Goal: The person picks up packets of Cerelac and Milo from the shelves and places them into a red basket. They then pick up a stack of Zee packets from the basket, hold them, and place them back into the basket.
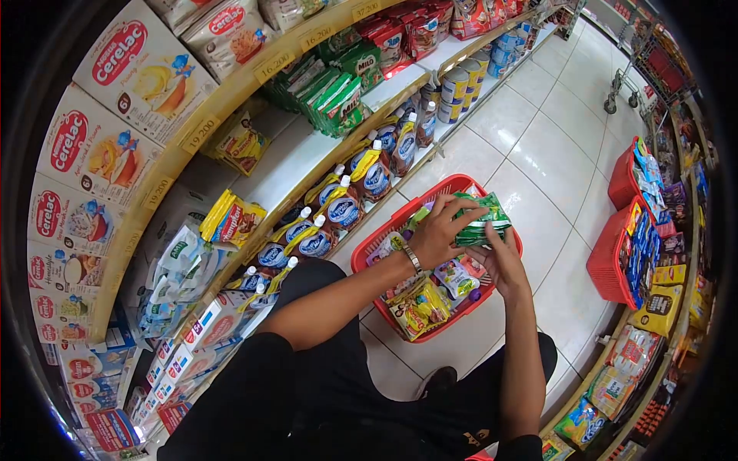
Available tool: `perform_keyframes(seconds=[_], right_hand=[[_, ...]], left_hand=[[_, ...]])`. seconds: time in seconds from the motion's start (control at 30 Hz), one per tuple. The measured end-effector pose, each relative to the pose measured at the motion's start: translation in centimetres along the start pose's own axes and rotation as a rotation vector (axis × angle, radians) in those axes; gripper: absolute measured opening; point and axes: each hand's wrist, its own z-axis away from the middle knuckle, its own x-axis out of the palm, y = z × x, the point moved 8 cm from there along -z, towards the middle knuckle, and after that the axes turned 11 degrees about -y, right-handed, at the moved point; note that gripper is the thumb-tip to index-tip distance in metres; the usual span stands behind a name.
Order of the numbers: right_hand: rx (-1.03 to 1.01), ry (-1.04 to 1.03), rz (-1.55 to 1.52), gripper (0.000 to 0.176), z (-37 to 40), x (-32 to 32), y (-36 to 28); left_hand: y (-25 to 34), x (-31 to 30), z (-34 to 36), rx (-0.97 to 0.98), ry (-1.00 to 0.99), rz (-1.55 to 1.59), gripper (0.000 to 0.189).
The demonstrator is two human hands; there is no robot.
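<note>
Green packets (483, 219) are held in a stack between my two hands, over the far end of a red basket (360, 257). My left hand (437, 234), with a metal watch or bracelet at its wrist, has its fingers over the top of the stack. From the right and below, my right hand (500, 257) grips the same packets. Yellow packets (421, 307) lie at the basket's near end, and white-and-green pouches (459, 278) with purple caps sit near my right wrist. My hands hide part of the basket's contents.
Shelves on the left hold Cerelac boxes (115, 77), green Milo packs (338, 100) and capped brown bottles (342, 207). Two filled red baskets (611, 265) stand on the tiled floor (550, 169) at the right, beside another shelf. A shopping cart (665, 69) is farther back.
</note>
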Motion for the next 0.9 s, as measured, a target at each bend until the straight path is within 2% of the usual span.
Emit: perform_keyframes(seconds=[0.1, 0.23, 0.27, 0.33, 0.37, 0.4, 0.43, 0.47, 0.53, 0.57, 0.67, 0.73, 0.8, 0.83, 0.9], right_hand=[[-0.026, 0.062, -0.018, 0.056, 0.0, 0.3, -0.2], [-0.138, 0.138, 0.006, 0.059, -1.2, 0.5, -0.3], [-0.137, 0.132, 0.022, 0.059, -1.3, 1.4, -0.5], [-0.324, 0.291, 0.371, 0.063, -1.0, 2.5, -3.2], [-0.448, 0.295, 0.514, 0.068, -1.1, 3.2, -4.6], [-0.451, 0.295, 0.542, 0.068, -1.3, 4.4, -5.7], [-0.503, 0.318, 0.429, 0.071, -1.6, 5.6, -7.1], [-0.552, 0.341, 0.311, 0.073, -1.9, 7.0, -8.5], [-0.594, 0.283, 0.229, 0.082, -4.3, 11.5, -11.4], [-0.607, 0.224, 0.182, 0.086, -6.3, 13.6, -12.3], [-0.635, 0.127, 0.112, 0.094, -13.4, 18.9, -13.8], [-0.618, 0.191, 0.155, 0.094, -18.6, 19.9, -13.5], [-0.601, 0.262, 0.231, 0.092, -20.9, 20.5, -12.7], [-0.575, 0.330, 0.301, 0.091, -21.6, 20.4, -12.3], [-0.588, 0.379, 0.427, 0.092, -22.1, 20.5, -11.8]], left_hand=[[0.4, 0.1, 0.2, 0.015, -0.012, -0.006, 0.084], [-0.1, -0.3, 0.1, 0.040, 0.022, -0.052, 0.089], [-0.5, -0.7, 0.2, -0.003, 0.069, -0.022, 0.093], [-1.3, -2.1, 0.3, -0.033, 0.135, 0.009, 0.097], [-3.1, -2.3, 0.7, -0.185, 0.169, 0.025, 0.104], [-4.9, -2.2, 1.2, -0.341, 0.200, 0.051, 0.112], [-6.5, -1.5, 1.7, -0.448, 0.140, 0.019, 0.120], [-6.9, -1.2, 1.8, -0.444, 0.151, 0.037, 0.120], [-9.1, 1.1, 2.8, -0.624, -0.055, 0.155, 0.114], [-8.9, 1.9, 2.7, -0.539, -0.052, 0.148, 0.107], [-8.3, 2.9, 2.8, -0.437, -0.103, 0.161, 0.105], [-8.1, 2.4, 2.7, -0.436, -0.179, 0.201, 0.108], [-8.1, 2.3, 2.8, -0.513, -0.300, 0.260, 0.114], [-8.4, 2.8, 2.6, -0.397, -0.185, 0.216, 0.119], [-9.4, 4.3, 2.3, -0.359, -0.138, 0.207, 0.119]])
